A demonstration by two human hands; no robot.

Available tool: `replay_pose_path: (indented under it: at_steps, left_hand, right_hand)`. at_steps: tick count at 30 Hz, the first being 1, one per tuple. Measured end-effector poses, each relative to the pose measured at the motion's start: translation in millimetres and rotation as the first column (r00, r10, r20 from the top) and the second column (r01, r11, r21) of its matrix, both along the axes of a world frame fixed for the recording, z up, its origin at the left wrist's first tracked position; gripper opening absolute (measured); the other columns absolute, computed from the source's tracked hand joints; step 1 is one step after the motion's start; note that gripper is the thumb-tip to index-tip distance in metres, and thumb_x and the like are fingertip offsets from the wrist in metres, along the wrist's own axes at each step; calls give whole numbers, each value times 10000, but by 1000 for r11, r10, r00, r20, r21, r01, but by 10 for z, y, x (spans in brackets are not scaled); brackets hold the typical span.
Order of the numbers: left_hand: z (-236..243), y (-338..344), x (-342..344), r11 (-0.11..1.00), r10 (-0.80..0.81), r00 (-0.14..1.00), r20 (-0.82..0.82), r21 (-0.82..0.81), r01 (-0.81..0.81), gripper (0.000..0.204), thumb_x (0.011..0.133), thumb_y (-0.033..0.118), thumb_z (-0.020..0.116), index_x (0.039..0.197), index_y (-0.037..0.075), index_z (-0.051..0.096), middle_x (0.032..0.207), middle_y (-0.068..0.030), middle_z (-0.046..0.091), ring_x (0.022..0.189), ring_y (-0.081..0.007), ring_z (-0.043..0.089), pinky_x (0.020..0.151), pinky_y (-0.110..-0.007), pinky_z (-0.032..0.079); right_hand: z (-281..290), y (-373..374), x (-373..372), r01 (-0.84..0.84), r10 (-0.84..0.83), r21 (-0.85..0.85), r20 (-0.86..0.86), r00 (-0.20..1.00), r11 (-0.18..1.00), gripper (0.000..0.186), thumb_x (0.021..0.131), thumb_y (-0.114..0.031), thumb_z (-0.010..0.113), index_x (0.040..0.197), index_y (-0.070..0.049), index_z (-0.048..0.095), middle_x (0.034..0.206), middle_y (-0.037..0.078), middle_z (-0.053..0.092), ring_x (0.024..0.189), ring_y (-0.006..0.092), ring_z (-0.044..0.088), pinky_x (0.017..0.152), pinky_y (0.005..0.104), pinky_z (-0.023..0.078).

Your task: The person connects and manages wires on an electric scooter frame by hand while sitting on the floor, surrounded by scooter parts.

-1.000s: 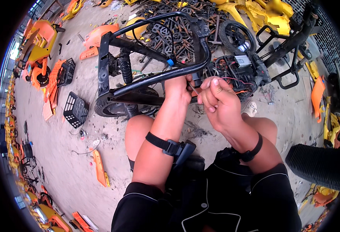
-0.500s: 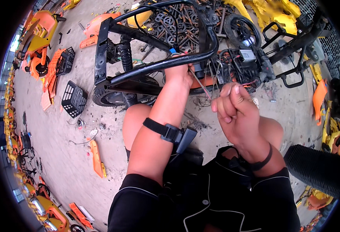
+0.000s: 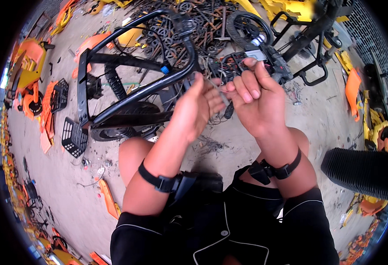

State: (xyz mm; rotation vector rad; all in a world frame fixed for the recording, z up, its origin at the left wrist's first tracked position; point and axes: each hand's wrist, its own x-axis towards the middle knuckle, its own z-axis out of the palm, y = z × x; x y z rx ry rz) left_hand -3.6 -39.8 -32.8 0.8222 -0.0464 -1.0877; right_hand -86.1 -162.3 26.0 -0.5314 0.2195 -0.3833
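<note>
My left hand (image 3: 195,108) is beside the lower right bend of a black tubular scooter frame (image 3: 134,99). Its fingers are outstretched and apart, with no firm hold on anything. Just to its right, my right hand (image 3: 264,99) has curled fingers, the thumb raised, and its fingertips pinch a thin wire (image 3: 224,91). Thin cables run between the two hands, partly hidden by the fingers. A blue connector (image 3: 165,69) shows on the frame. Behind my right hand lies a dark cluster of wiring and parts with a silver box (image 3: 255,55).
Rusty metal parts (image 3: 194,26) are heaped beyond the frame. A black wheel (image 3: 249,28) lies at the heap's right. Black baskets (image 3: 75,137) and orange panels (image 3: 108,198) lie on the left floor. A ribbed black object (image 3: 359,174) juts in from the right.
My left hand has come out from under the frame tube and its fingers have spread. My right hand has risen slightly, still pinching the wire. The view has shifted, moving the frame leftward.
</note>
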Motion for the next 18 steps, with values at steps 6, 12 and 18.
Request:
replay_pose_path:
  at_steps: [6,12,18]
  left_hand:
    - [86,138,-261,994,-103,962,252,-12,109,445,928,287,630,1270,28,512,1197,-84,609,1141,-214,549,996,-369,396]
    - [175,290,-241,991,52,849,525,76,-108,239,932,79,609,1143,-27,568,1026,-108,669,921,-173,629,871,-304,501]
    - [239,402,-210,978,36,680,732,114,-174,218,943,43,570,1147,-29,593,1039,-111,672,917,-161,623,867,-306,499]
  right_hand:
    - [-57,-116,36,-31,31,3,57,998,1000,313,1046,-304,349,1088,-41,513,638,2,450,715,175,513,857,371,425]
    - [-121,-175,72,77,-84,-124,-50,995,989,317,1040,-293,364,1119,-28,517,793,49,570,937,209,571,900,367,410]
    - [-160,-121,75,58,-89,-173,-176,980,983,309,1026,-267,392,1103,-13,549,880,83,621,949,210,570,874,357,414]
